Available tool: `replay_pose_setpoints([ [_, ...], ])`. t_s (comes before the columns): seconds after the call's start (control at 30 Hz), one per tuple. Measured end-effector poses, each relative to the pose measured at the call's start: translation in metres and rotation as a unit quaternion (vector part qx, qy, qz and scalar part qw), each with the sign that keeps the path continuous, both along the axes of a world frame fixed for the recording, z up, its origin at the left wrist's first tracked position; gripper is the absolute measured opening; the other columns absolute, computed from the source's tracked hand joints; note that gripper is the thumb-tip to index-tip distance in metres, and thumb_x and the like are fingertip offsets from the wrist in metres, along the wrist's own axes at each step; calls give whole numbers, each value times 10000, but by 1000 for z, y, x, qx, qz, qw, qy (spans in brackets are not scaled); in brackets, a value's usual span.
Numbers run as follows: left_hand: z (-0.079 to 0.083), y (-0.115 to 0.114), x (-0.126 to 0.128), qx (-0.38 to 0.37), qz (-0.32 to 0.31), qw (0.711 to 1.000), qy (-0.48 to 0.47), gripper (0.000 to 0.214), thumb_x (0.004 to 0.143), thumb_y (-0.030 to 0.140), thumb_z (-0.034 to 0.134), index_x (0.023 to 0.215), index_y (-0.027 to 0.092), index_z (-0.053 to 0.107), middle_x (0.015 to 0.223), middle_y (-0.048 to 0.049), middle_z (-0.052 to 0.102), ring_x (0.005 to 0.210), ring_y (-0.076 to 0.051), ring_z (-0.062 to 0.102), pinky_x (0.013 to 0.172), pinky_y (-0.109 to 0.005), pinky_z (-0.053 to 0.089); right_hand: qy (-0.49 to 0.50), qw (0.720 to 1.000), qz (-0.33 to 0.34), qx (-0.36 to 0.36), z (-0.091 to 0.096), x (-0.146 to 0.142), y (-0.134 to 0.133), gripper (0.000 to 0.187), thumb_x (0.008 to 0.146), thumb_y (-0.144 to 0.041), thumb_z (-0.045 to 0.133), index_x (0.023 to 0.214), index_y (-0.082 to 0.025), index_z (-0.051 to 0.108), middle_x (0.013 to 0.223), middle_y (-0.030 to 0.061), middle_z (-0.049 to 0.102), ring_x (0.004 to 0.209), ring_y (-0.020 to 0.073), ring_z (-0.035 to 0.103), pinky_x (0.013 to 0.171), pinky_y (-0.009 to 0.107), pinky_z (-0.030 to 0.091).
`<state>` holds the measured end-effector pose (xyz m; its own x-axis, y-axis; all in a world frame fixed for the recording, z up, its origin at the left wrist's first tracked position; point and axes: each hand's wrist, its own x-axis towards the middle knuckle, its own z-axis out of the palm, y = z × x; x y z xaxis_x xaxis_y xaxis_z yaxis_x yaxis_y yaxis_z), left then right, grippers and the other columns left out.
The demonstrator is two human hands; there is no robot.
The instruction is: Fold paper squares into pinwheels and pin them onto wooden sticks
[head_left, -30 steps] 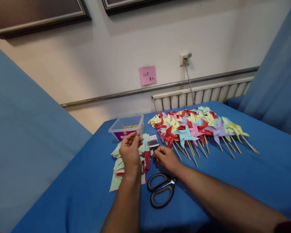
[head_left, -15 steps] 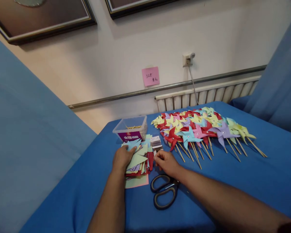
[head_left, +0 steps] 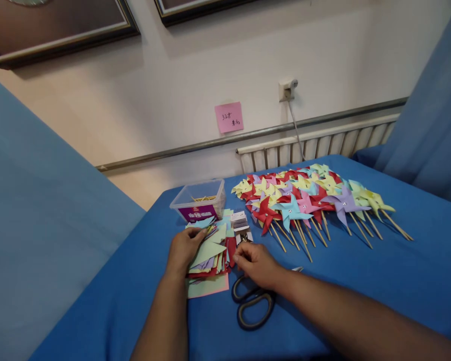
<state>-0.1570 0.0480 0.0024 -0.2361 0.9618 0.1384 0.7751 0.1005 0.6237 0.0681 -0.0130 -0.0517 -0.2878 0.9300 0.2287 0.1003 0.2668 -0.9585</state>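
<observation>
My left hand [head_left: 185, 249] rests on the left side of a pile of cut coloured paper [head_left: 210, 253], its fingers closed at the edge of the upper sheets. Green, purple, yellow and red pieces show in the pile, with a light green sheet [head_left: 208, 287] underneath. My right hand [head_left: 257, 263] is closed in a pinch just right of the pile; whatever its fingertips hold is too small to make out. Just beyond it lies a small open box [head_left: 243, 234] with dark metallic bits inside. Dark-handled scissors [head_left: 254, 313] lie under my right wrist, blades pointing right.
A clear plastic tub [head_left: 201, 200] with thin yellow sticks stands behind the pile. Many paper pinwheels [head_left: 304, 203] on wooden sticks lie at the right back of the blue-covered table [head_left: 353, 281]. A radiator [head_left: 315, 143] and a wall socket [head_left: 286, 91] are behind.
My right hand has drawn back slightly from the small box, uncovering more of it, and stays pinched. My left fingers have shifted a little on the paper pile. The view has turned slightly.
</observation>
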Motion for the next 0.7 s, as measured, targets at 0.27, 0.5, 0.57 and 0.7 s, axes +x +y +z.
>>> replay_pose_setpoints([
  [0.27, -2, 0, -4, 2, 9, 997, 83, 225, 788, 360, 581, 733, 203, 732, 758, -69, 749, 721, -233, 655, 633, -301, 401, -21, 1000, 13, 3, 1, 1, -2, 137, 827, -217, 549, 693, -202, 574, 645, -30, 603, 614, 116, 527, 582, 223, 378],
  [0.5, 1, -2, -4, 94, 143, 985, -2, 278, 769, 414, 602, 859, 185, 733, 792, -63, 734, 697, -223, 635, 634, -304, 420, 12, 1000, 8, -20, 2, 3, 1, 146, 835, -256, 563, 699, -204, 571, 616, -39, 590, 559, 108, 516, 544, 214, 399],
  [0.57, 2, -2, -4, 131, 155, 979, -32, 280, 761, 408, 609, 863, 176, 726, 787, -53, 721, 686, -205, 617, 627, -292, 422, 21, 999, 7, -33, 2, 3, 2, 155, 840, -276, 565, 703, -206, 572, 603, -47, 580, 518, 99, 498, 525, 214, 398],
  [0.7, 10, -6, 6, 229, 199, 948, -97, 288, 773, 374, 601, 912, 144, 705, 730, -20, 662, 632, -160, 553, 591, -261, 416, 54, 996, 18, -64, 2, 2, 1, 228, 847, -377, 594, 705, -199, 575, 593, -47, 572, 477, 87, 486, 494, 210, 385],
])
